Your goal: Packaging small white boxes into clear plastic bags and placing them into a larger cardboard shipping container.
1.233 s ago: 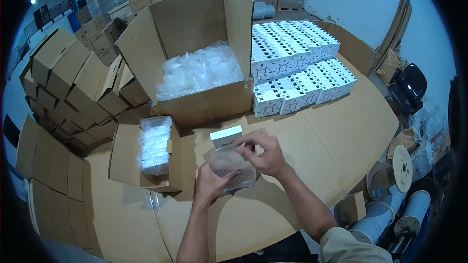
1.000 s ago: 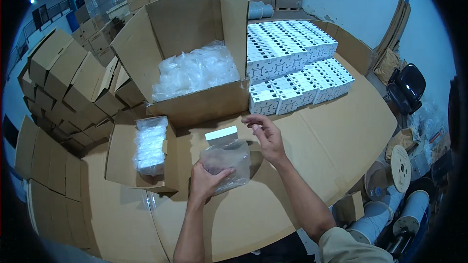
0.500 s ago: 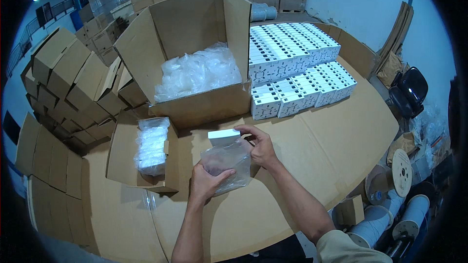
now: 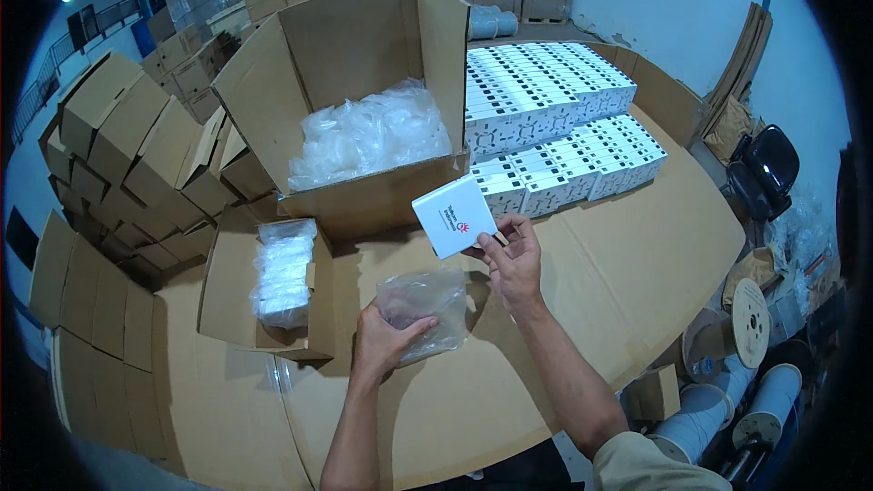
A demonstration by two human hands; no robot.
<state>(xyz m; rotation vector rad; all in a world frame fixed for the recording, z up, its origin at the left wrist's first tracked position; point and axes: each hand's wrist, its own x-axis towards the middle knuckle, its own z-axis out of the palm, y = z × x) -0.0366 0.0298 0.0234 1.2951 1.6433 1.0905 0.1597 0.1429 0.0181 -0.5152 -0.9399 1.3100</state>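
Observation:
Between the thumb and fingers of my right hand (image 4: 515,264) is a flat, square white box (image 4: 447,210) with a small red and dark print. It is held by its lower right corner, tilted and raised over the table. My left hand (image 4: 386,336) grips a clear plastic bag (image 4: 427,305) that looks limp and holds nothing I can see. The box is out of the bag, above and apart from it. To the left, a small open carton (image 4: 323,309) contains a row of white items in plastic wrap (image 4: 284,277).
Behind my hands stands a large open carton (image 4: 373,195) with a heap of clear plastic bags (image 4: 368,136). Stacked white patterned boxes (image 4: 564,164) fill the back right of the cardboard-covered table (image 4: 627,255). Brown cartons (image 4: 136,145) are piled at left; cable spools (image 4: 750,323) stand at right.
My right hand has drawn the white box up out of the plastic bag and turned its printed face into view. The left hand stays in place with the bag.

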